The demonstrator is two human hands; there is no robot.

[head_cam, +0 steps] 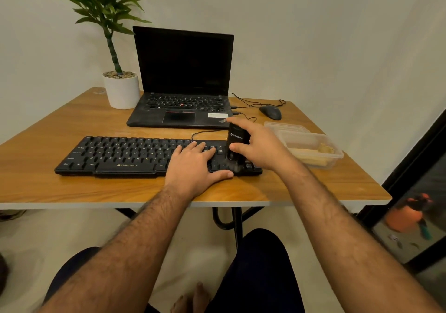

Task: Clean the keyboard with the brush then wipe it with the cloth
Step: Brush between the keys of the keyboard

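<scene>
Brush (237, 143) in my right hand (259, 144) is standing nearly upright on the right end of the keyboard (135, 155), and I am gripping its black body with the thumb on the near side and the fingers curled over the top and far side. Its lower end is blurring over the keys near the arrow cluster, so I am judging that the brushing step is in hand and the wiping has not begun. My left hand (196, 167) is lying flat with straight fingers pressing on the keys just left of the brush, thumb along the front edge, pinning the keyboard to the table (72, 192). To do this well I am thinking of keeping that hand pressing down so the board is not sliding, holding the brush close to vertical so the bristles are reaching between the keys, and working row by row toward the left end, which looks untouched from here. A clear tub (313, 153) is sitting just right of the keyboard, holding something pale yellow; I cannot tell whether that is the cloth. A flat clear lid (287, 127) is lying behind it. The white pot (123, 92) at the back is holding pebbles and a green plant.
</scene>
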